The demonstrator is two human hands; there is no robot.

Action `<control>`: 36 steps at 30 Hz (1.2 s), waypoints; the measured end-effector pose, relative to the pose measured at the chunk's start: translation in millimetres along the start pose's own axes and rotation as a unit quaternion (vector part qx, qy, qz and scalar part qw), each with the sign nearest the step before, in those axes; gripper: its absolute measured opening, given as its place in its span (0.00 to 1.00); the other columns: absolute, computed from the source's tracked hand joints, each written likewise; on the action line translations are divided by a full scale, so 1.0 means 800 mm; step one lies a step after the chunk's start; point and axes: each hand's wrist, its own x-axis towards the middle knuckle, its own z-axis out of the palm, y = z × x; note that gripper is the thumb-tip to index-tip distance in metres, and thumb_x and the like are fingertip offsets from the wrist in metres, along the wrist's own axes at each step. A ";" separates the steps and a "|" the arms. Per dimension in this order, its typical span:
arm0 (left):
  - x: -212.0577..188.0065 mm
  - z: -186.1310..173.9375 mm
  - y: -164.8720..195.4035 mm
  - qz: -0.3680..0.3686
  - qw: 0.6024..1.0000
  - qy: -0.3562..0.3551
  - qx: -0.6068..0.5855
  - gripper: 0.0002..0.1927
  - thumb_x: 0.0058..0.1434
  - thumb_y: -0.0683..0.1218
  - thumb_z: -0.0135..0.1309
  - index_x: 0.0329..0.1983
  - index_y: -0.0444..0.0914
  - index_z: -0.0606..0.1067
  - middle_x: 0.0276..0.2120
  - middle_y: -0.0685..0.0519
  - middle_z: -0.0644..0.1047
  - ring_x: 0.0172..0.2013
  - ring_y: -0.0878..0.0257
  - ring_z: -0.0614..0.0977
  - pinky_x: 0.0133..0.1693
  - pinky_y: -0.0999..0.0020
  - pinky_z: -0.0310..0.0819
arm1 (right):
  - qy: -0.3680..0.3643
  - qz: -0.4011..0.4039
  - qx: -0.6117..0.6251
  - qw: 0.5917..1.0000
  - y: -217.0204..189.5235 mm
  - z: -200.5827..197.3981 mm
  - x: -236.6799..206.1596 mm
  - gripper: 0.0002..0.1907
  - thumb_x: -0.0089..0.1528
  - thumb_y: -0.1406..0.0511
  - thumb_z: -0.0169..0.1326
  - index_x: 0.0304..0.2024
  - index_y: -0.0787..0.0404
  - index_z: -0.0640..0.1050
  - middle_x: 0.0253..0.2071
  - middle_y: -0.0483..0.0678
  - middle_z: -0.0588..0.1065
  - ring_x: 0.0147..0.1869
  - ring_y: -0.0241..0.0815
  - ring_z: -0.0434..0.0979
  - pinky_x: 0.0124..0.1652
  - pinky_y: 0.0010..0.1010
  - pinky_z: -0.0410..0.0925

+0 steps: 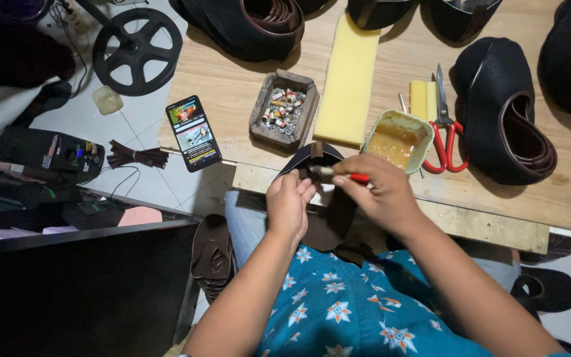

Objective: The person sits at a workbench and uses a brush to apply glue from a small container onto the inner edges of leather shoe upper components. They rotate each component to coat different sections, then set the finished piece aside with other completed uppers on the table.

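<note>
- Pale wood makes the big work table, and the person sits at its near edge.
- Black shoe tops with brown lining lie all over the table; the biggest one is at the right.
- A long yellow foam block lies flat in the middle of the table.
- A phone with a lit screen lies at the table's left edge.
- A square ashtray sits just left of the foam.
- A small tub of brown glue stands just above the right hand, and red-handled scissors lie beside it.
- A dark shoe piece is at the table's edge, right over the person's lap.
- The left hand curls around the piece's near side and holds it steady.
- The right hand is closed tight on a thin brush with a red handle, and its tip touches the piece.
- I think the tip has glue on it, but it is too small to tell.
- To do this well, keep the piece still, use thin, even strokes, stay close to the edge, and keep glue off the fingers.
</note>
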 end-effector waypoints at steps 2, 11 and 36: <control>0.004 -0.002 -0.002 -0.022 0.999 0.031 0.015 0.10 0.66 0.45 0.47 0.38 0.32 0.72 0.37 0.50 0.77 0.41 0.58 0.81 0.43 0.65 0.81 | 0.008 -0.036 -0.021 0.999 -0.001 0.017 0.009 0.10 0.61 0.69 0.63 0.45 0.63 0.80 0.45 0.51 0.81 0.48 0.47 0.83 0.48 0.32 0.73; 0.006 -0.008 0.001 -0.011 0.999 -0.030 -0.008 0.12 0.69 0.47 0.47 0.39 0.32 0.73 0.36 0.45 0.76 0.37 0.54 0.78 0.36 0.65 0.76 | -0.058 0.034 0.000 0.998 -0.013 0.010 -0.002 0.10 0.61 0.68 0.62 0.44 0.62 0.80 0.42 0.51 0.81 0.44 0.44 0.83 0.42 0.30 0.74; 0.008 -0.010 -0.009 0.009 1.000 -0.014 0.009 0.08 0.67 0.43 0.50 0.36 0.34 0.67 0.35 0.48 0.73 0.38 0.60 0.78 0.43 0.64 0.80 | -0.020 -0.001 0.002 1.000 -0.039 -0.025 -0.003 0.10 0.61 0.70 0.61 0.45 0.63 0.78 0.46 0.52 0.80 0.50 0.45 0.83 0.50 0.32 0.74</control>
